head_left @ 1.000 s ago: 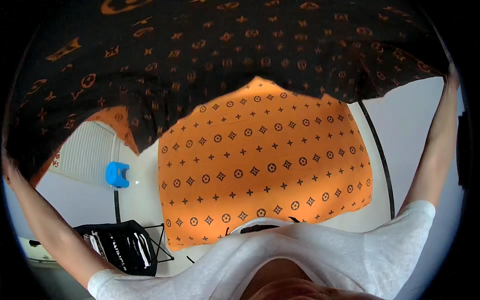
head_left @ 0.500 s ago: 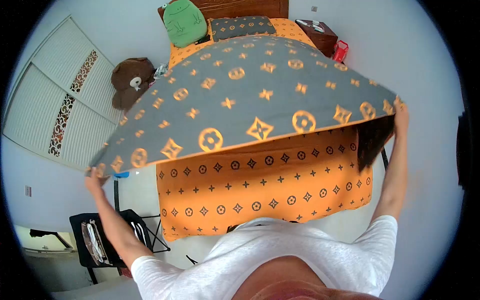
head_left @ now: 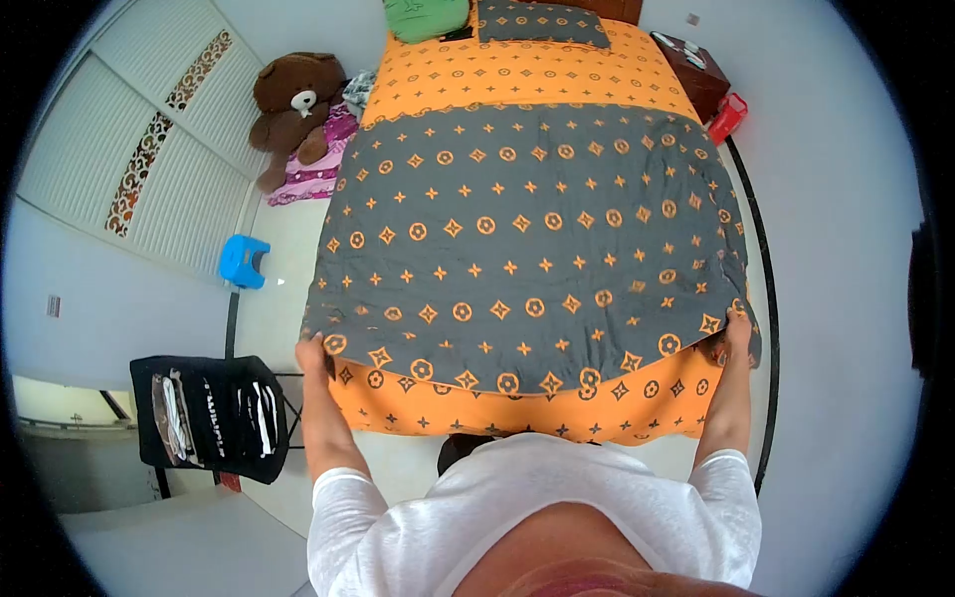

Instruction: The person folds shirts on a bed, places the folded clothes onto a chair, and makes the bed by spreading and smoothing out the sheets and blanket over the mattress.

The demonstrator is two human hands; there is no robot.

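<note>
A grey duvet (head_left: 477, 249) with orange flower and star patterns lies spread over the lower part of the bed. My left hand (head_left: 312, 350) is closed on its near left corner, and my right hand (head_left: 737, 328) grips the near right corner. Between the two hands the near edge sags in a shallow curve. Below that edge shows the orange bed sheet (head_left: 517, 413), and more of it is bare toward the pillows. Some wrinkles run across the duvet's right side.
At the bed's head are a grey pillow (head_left: 542, 22) and a green cushion (head_left: 426, 18). A nightstand (head_left: 696, 85) and red object (head_left: 728, 117) stand right. On the left are a brown teddy bear (head_left: 298, 109), blue stool (head_left: 244, 261) and black fabric rack (head_left: 214, 418).
Both hands have come down and closer together, still holding the corners. The duvet, billowing in the air before, has settled onto the bed, and the view has tilted downward.
</note>
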